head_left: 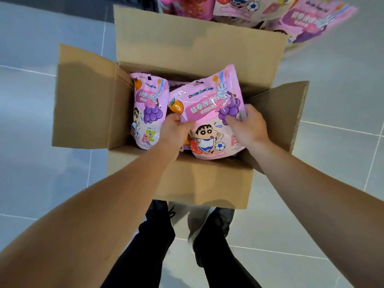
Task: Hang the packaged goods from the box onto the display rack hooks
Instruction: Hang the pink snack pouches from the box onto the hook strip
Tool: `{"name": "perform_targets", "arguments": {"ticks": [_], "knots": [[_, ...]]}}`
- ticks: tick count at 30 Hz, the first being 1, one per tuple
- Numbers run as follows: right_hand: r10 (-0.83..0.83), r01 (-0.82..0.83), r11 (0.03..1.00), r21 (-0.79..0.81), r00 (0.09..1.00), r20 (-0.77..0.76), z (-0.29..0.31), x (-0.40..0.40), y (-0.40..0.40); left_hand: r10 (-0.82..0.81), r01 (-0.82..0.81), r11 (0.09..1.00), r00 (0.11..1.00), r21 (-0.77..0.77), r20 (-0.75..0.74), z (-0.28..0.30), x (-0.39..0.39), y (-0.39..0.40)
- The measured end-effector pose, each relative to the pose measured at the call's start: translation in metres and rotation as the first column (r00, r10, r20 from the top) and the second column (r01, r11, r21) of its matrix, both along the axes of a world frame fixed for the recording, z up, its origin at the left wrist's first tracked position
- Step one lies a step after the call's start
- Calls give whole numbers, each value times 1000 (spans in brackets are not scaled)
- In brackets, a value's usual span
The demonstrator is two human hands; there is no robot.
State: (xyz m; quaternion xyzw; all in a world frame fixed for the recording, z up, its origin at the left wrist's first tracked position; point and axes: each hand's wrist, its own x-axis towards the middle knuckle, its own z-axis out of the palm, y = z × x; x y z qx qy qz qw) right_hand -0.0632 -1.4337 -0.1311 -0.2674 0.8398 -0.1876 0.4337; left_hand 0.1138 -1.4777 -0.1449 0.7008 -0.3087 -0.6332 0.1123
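Both hands, left hand (175, 129) and right hand (248, 125), reach down, gripping one pink packet (209, 113) over the box (187, 179).

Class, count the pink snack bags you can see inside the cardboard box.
2. One pink snack bag is gripped by both hands; another stands against the cardboard box's left wall. More may lie hidden beneath.
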Motion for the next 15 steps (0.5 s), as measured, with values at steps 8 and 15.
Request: {"name": "perform_targets", "arguments": {"ticks": [8, 15], "knots": [[-197, 202, 979, -21, 970, 144, 79, -10, 21, -104, 94, 986, 992, -137, -69, 91, -10, -16], [-221, 242, 965, -103, 958, 186, 195, -25, 28, -234, 203, 950, 966, -239, -107, 209, -27, -31]]}}
